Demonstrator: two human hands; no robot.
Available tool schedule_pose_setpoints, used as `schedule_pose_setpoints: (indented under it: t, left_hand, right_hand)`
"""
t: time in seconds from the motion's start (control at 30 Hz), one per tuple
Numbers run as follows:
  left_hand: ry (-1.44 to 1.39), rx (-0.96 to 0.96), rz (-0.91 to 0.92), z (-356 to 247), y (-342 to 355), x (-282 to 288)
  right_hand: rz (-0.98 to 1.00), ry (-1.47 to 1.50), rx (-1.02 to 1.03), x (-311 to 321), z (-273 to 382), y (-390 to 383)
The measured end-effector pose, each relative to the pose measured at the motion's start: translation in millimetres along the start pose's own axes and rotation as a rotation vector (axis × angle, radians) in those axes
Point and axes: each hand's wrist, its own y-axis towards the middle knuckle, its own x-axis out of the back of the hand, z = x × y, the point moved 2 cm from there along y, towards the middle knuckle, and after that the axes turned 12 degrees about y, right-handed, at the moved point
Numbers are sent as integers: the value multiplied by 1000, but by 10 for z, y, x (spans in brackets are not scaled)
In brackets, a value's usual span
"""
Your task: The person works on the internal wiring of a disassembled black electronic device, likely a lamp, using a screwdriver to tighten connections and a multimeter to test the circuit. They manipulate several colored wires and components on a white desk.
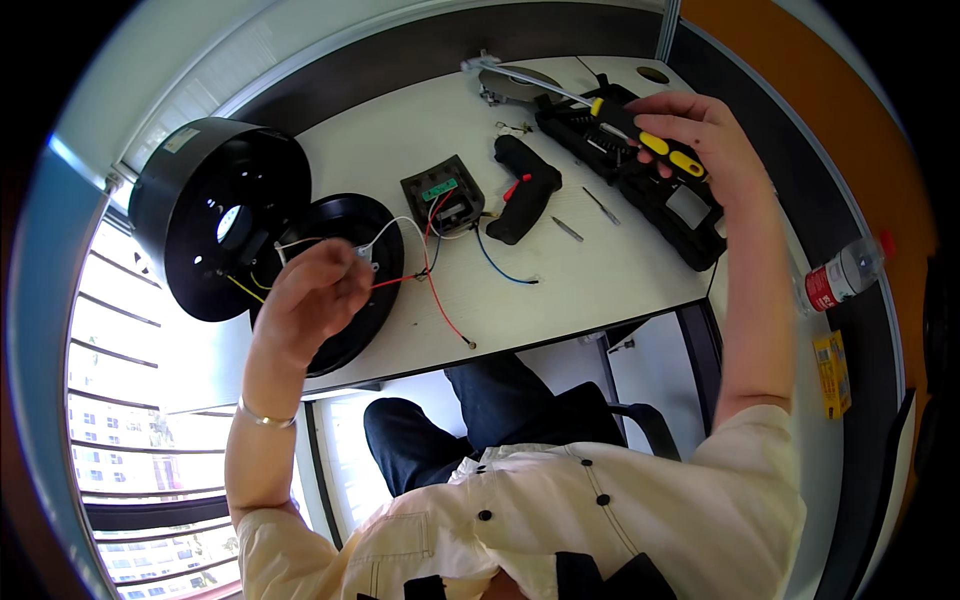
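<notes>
My left hand (315, 298) is closed over the round black dish-shaped part (350, 345), fingers pinched by a small silvery piece (365, 256) and thin wires; what exactly they grip is hidden. A white wire and a red wire (395, 281) run from there toward an open black square box (425, 190) with a green terminal block. At the upper right, my right hand (690, 135) is wrapped around the yellow-and-black handle of a screwdriver (612, 115). Its long shaft points left, the tip near a silvery metal piece (480, 62).
A large black cylindrical housing (180, 215) stands at the left. Mid-table lie a black cordless screwdriver (530, 190) and two bits (600, 206). An open black tool case (660, 210) sits under my right hand. A plastic bottle (845, 275) and yellow packet (832, 375) are at far right.
</notes>
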Motion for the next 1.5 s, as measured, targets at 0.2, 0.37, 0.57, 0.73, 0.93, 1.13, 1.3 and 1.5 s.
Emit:
schedule_pose_setpoints:
  t: [0.2,0.37,0.57,0.73,0.93,1.13,1.3,1.5]
  left_hand:
    - [-14,0,18,-51,522,-272]
    - [224,38,-27,-11,1061,-642]
    - [813,84,5,198,1694,-935]
    - [1048,-115,46,290,2007,-946]
    - [1017,-8,83,308,2125,-905]
    - [1159,95,27,326,2414,-782]
    - [1644,-199,315,437,2809,-998]
    - [1882,-148,424,640,3135,-1165]
  right_hand:
    - [-77,-58,-137,332,-267,-209]
    - [-64,70,-194,595,-695,-539]
    - [-37,147,-268,622,-816,-610]
    - [-18,177,-257,621,-702,-585]
    - [-17,132,-271,752,-707,-554]
    - [-97,-7,-273,933,-690,-490]
    - [-132,-22,-257,1002,-631,-490]
    - [-104,-67,-243,1037,-563,-510]
